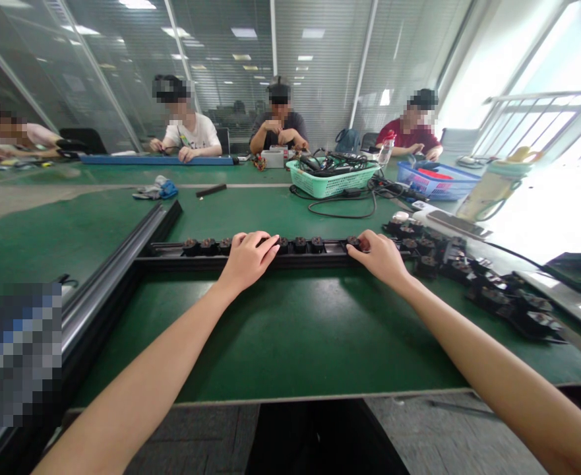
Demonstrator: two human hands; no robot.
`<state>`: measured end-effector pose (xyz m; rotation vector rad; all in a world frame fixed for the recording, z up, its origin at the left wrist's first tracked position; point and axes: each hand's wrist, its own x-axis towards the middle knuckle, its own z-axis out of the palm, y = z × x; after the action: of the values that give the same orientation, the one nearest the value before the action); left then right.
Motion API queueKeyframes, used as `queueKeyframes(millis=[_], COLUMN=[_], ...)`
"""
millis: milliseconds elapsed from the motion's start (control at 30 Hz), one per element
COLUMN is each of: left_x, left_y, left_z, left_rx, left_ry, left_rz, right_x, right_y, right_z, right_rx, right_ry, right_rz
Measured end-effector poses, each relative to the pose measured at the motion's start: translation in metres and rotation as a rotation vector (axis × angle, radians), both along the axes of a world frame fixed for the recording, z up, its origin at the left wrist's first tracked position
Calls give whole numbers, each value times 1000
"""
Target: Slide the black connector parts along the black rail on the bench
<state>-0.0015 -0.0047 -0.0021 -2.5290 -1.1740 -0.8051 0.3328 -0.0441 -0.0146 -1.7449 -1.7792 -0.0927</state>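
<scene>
A long black channel [201,262] lies across the green table in front of me, with several small black modules [300,245] standing in a row in it. They have metal-coloured parts on top. My left hand [248,258] is over the middle of the row, its thumb and fingers closed around a module that they mostly hide. Farther right, my right hand [380,256] pinches a single black module [353,243] at the channel, with a gap between it and the row.
Loose black modules [488,277] are heaped at right. A long rail [107,277] runs along the left. Beyond are a green basket [334,183] of cables, a blue basket [438,182], gloves [156,189] and a short black bar [212,190]. Several people sit across the table.
</scene>
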Motion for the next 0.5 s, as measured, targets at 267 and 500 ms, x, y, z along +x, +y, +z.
queueKeyframes(millis=[267,500], left_x=[0,0], left_y=[-1,-1], left_z=[0,0], left_rx=[-19,-28], left_ry=[-3,-24], left_rz=[6,0], right_x=[-1,1], right_y=[-2,-3], right_z=[3,5], right_rx=[-10,-20], right_ry=[-7,1], right_rz=[-5,12])
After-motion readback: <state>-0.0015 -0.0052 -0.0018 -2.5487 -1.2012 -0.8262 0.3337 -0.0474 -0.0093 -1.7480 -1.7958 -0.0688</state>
